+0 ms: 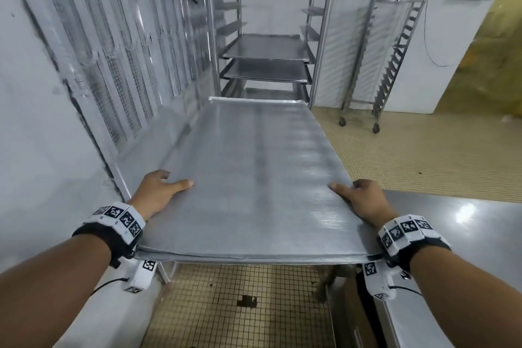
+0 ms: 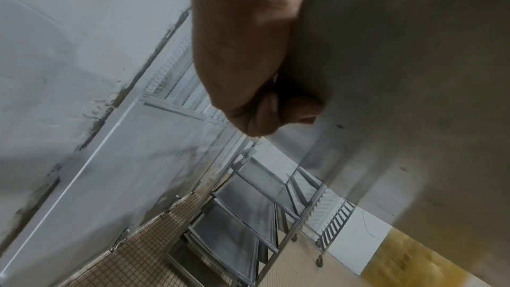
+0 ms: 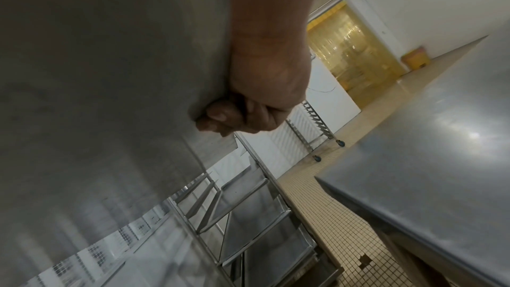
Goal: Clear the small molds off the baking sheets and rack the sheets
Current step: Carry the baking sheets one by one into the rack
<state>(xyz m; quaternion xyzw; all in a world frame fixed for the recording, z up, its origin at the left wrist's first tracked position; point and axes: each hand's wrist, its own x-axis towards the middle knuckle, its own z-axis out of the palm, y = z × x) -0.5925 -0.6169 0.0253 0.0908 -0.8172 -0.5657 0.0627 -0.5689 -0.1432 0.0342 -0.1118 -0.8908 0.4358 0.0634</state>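
Observation:
I carry a large bare metal baking sheet [image 1: 254, 178] level in front of me, and no molds lie on it. My left hand [image 1: 158, 192] grips its left edge, thumb on top and fingers curled underneath [image 2: 276, 108]. My right hand [image 1: 364, 200] grips the right edge the same way, fingers curled under [image 3: 226, 117]. The sheet's underside [image 2: 414, 73] [image 3: 96, 73] fills much of both wrist views. Its far end points at the steel rack [image 1: 268, 37], just short of it. Two sheets [image 1: 265, 48] lie on the rack's runners, and a third shows below them.
A wall with mesh panels [image 1: 113, 65] runs along the left. A steel table [image 1: 466, 229] stands at my right. A second, bare wheeled rack [image 1: 387, 59] leans by the white back wall. A yellow strip curtain [image 3: 350, 47] hangs at the far right over tiled floor [image 1: 395, 150].

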